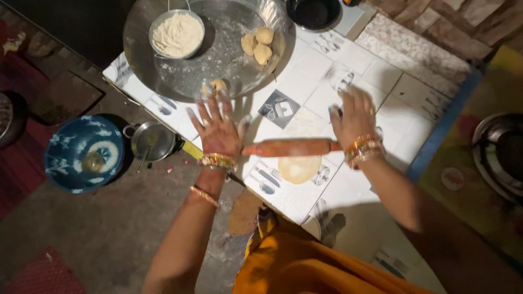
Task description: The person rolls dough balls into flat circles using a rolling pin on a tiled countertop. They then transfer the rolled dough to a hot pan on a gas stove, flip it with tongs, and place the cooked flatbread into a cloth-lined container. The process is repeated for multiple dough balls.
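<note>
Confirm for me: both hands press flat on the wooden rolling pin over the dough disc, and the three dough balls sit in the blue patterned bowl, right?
Not quite. The head view shows the three dough balls on the large steel tray, not the blue patterned bowl. The left hand and right hand do press the rolling pin over the dough disc.

I see my left hand (218,130) and right hand (354,117) pressing flat, fingers spread, on the ends of a reddish wooden rolling pin (291,147) over a thin round pale dough disc (299,167) on the white tiled board (414,98). At eleven o'clock sits a wide steel platter (218,60) holding a flour bowl (176,34) and dough balls (258,42).
</note>
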